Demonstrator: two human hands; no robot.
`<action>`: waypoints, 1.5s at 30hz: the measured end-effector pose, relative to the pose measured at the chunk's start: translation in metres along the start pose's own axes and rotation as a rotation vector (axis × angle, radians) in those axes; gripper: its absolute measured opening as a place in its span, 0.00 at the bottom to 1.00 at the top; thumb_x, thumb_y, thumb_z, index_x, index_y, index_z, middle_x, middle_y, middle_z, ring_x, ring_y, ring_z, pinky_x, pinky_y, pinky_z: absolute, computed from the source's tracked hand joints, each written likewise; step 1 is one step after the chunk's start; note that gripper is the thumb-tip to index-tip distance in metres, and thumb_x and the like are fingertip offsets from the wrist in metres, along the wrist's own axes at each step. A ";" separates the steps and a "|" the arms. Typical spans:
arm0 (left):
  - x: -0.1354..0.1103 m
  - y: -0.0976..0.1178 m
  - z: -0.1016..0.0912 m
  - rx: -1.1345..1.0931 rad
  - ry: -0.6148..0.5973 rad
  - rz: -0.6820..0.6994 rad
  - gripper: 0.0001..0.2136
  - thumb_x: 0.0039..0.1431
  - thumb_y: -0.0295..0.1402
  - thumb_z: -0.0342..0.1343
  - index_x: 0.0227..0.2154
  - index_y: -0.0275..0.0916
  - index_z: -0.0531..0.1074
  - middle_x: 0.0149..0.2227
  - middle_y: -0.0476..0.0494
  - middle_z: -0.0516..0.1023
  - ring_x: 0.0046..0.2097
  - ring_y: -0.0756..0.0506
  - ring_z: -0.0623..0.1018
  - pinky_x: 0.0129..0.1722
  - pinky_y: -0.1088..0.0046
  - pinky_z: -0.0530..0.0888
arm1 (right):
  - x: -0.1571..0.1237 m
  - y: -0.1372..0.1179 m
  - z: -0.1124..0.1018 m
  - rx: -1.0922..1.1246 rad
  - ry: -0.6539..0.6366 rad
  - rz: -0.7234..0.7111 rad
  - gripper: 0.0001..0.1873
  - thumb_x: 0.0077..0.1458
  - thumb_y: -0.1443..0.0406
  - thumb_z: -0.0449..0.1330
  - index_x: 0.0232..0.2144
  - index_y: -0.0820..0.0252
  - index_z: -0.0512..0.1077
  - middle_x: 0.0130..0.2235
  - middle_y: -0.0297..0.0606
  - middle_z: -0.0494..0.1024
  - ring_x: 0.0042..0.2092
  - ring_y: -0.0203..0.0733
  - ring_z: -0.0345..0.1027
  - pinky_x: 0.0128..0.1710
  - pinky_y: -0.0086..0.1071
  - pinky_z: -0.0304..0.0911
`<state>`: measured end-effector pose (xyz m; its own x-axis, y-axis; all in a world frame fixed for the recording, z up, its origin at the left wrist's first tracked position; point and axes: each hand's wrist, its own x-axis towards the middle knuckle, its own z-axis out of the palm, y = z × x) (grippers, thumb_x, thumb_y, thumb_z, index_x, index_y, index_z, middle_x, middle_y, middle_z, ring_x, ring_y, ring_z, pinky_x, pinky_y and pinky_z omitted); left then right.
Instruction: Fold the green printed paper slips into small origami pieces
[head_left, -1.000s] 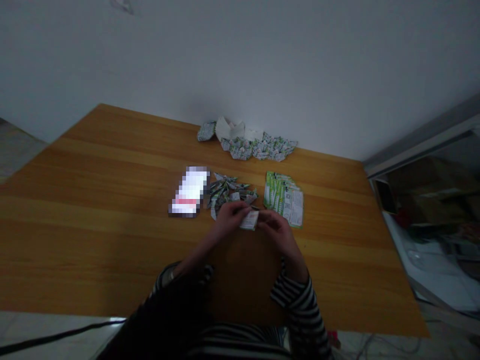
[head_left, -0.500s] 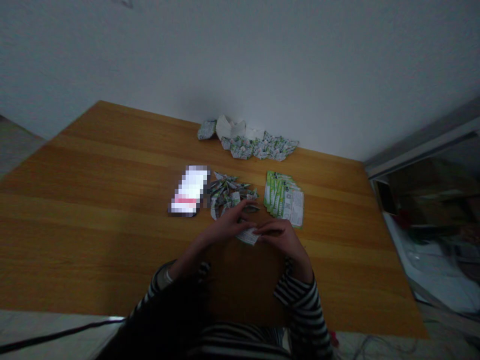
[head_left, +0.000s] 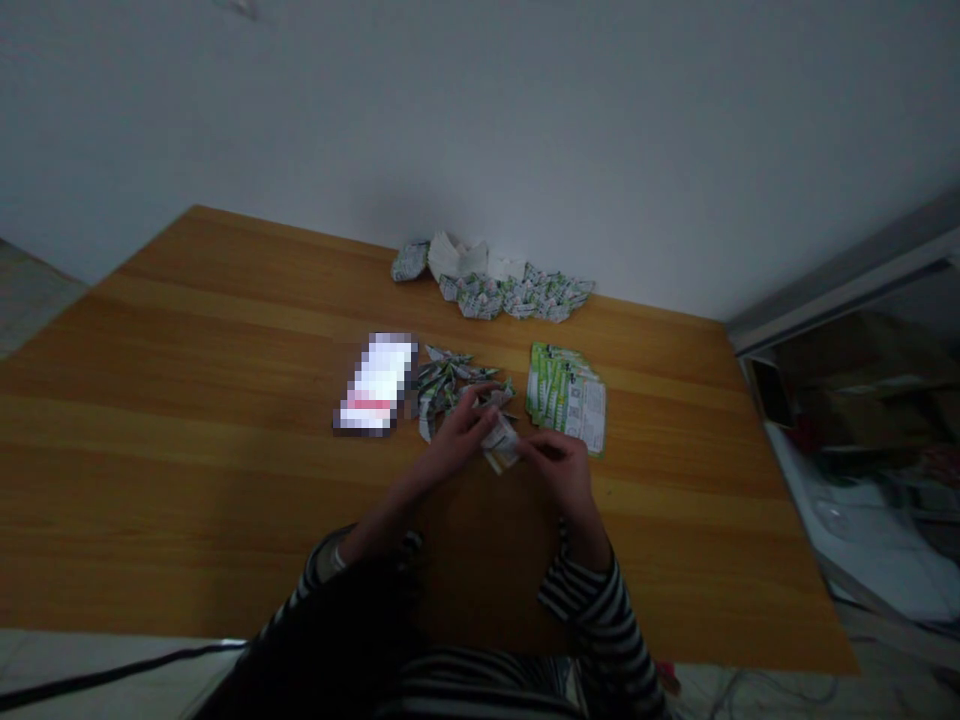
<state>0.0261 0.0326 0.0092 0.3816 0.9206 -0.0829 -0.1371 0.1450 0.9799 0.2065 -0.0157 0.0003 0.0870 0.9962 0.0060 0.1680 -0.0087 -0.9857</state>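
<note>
Between my hands is a small folded piece of printed paper [head_left: 501, 446], pale with fine print. My left hand [head_left: 455, 440] pinches its upper left side between thumb and fingers. On its right edge, my right hand [head_left: 559, 462] pinches the paper with thumb and fingertips. Just beyond my left hand lies a heap of folded paper pieces [head_left: 442, 380], green and grey, partly hidden by the hand. A fanned stack of green and white printed leaflets [head_left: 589, 405] rests beyond my right hand.
A lit phone [head_left: 377, 385], blurred out, lies left of the heap. Along the wall sits a row of joined folded paper pieces [head_left: 517, 293] with white paper [head_left: 457, 257]. The wooden table [head_left: 225, 400] meets the wall at the back. A dark phone [head_left: 770, 392] is on the right-hand shelf.
The paper piece has been turned more upright and lifted slightly. My left hand has shifted up its side, and my right hand has moved a little to the left.
</note>
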 end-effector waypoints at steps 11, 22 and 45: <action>0.001 -0.013 0.017 0.050 0.226 0.021 0.08 0.48 0.34 0.67 0.32 0.38 0.82 0.34 0.43 0.85 0.37 0.42 0.82 0.41 0.67 0.77 | -0.006 -0.001 0.023 0.103 0.297 0.024 0.11 0.50 0.58 0.67 0.25 0.60 0.78 0.24 0.34 0.79 0.27 0.38 0.70 0.29 0.31 0.66; -0.001 -0.013 0.019 -0.031 0.373 -0.033 0.12 0.47 0.36 0.68 0.34 0.37 0.82 0.32 0.45 0.84 0.32 0.47 0.80 0.33 0.73 0.75 | -0.014 -0.002 0.044 0.140 0.245 0.048 0.12 0.56 0.56 0.62 0.28 0.58 0.71 0.24 0.31 0.78 0.27 0.40 0.75 0.29 0.33 0.71; -0.006 -0.006 0.028 -0.105 0.454 -0.014 0.21 0.46 0.37 0.69 0.41 0.40 0.68 0.25 0.51 0.80 0.24 0.48 0.79 0.22 0.77 0.74 | -0.017 -0.004 0.061 0.320 0.306 0.049 0.14 0.58 0.59 0.62 0.42 0.55 0.64 0.28 0.30 0.79 0.25 0.38 0.76 0.27 0.32 0.74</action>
<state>0.0506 0.0162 0.0092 -0.0514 0.9805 -0.1896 -0.2357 0.1725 0.9564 0.1445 -0.0278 -0.0061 0.3821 0.9233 -0.0396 -0.1519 0.0205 -0.9882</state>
